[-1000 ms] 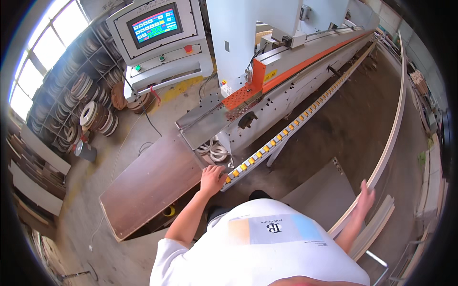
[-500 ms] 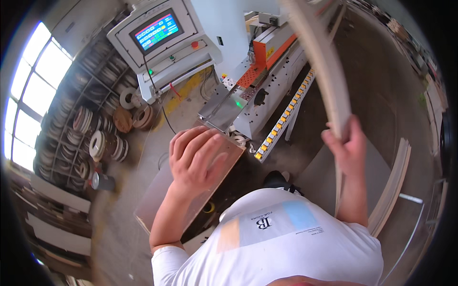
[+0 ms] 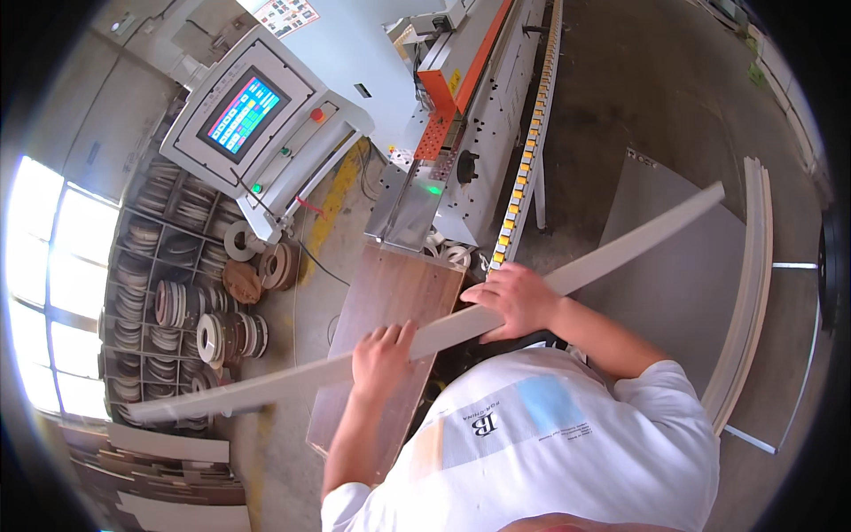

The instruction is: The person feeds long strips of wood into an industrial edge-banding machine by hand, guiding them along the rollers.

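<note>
Can make out a large black monogram (image 3: 484,426) and a short line of black capitals (image 3: 483,407) on the white T-shirt (image 3: 576,483), across a printed band of orange, grey and blue. Can see fine text (image 3: 578,432) by the blue block, too small to read. Can see rows of captions on the lit touchscreen (image 3: 244,115), illegible, and blurred characters (image 3: 219,88) beside it on the grey control panel (image 3: 292,97). Can spot a red-marked pictogram sheet (image 3: 285,13) on the pale machine cabinet (image 3: 341,66) and a yellow label (image 3: 456,82), unreadable, near the orange guard (image 3: 435,133).

Pale strip (image 3: 441,333): part is hidden under right hand (image 3: 519,300). Screen (image 3: 244,115): lettering illegibly small. Machine cabinet (image 3: 350,58): cut off above.
</note>
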Demonstrator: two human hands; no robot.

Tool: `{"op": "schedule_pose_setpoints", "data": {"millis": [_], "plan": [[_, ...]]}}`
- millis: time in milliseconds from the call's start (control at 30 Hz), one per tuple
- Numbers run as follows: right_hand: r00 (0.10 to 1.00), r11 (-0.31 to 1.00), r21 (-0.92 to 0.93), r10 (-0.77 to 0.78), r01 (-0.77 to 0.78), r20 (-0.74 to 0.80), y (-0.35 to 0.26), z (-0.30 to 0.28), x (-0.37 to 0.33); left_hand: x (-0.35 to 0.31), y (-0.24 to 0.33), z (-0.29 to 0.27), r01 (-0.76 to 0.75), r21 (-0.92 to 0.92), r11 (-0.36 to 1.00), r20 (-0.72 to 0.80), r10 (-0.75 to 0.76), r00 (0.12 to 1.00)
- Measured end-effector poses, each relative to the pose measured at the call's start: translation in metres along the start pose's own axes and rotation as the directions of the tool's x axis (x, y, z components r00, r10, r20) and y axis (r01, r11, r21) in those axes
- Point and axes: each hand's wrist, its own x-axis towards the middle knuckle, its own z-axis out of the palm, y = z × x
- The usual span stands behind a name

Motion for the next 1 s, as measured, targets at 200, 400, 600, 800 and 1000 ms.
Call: {"op": "schedule_pose_setpoints", "data": {"millis": [200,400,600,800,1000], "plan": [[0.979,0.989,-0.148,0.001,0.030,0.202,0.115,-0.003,-0.029,-0.086,-0.011,0.105,0.350,-0.264,0.899,0.085,-0.340,0.937],[0.984,0.970,-0.235,0.101,-0.064,0.147,0.218,-0.001,-0.001,-0.162,-0.029,0.171,0.558,-0.407,0.723,0.138,-0.555,0.820],[0.984,0.996,-0.044,-0.067,0.075,0.162,0.192,0.128,0.074,-0.202,-0.055,0.185,0.686,-0.167,0.708,0.274,-0.635,0.722],[0.954,0.993,0.030,-0.119,0.115,0.274,0.065,0.248,0.149,-0.146,-0.063,0.212,0.621,-0.330,0.711,0.033,-0.648,0.761],[0.999,0.988,0.149,-0.023,0.027,-0.026,0.072,0.275,0.161,-0.167,-0.094,0.246,0.747,-0.235,0.622,0.009,-0.767,0.642]]}}
